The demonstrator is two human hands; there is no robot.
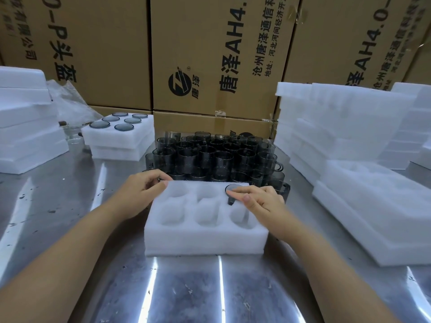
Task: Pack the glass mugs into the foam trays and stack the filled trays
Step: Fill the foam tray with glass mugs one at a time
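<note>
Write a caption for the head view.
Right hand holds a glass mug in the foam tray; left hand touches its corner.

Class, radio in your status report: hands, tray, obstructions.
Left hand at foam tray's far-left corner, grip unclear. Right hand pinches mug seated far-right. Five pockets empty, unobstructed.

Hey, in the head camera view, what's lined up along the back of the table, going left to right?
Foam stack → filled foam tray stack with mugs in the top tray → loose glass mugs clustered together → stack of empty foam trays.
</note>
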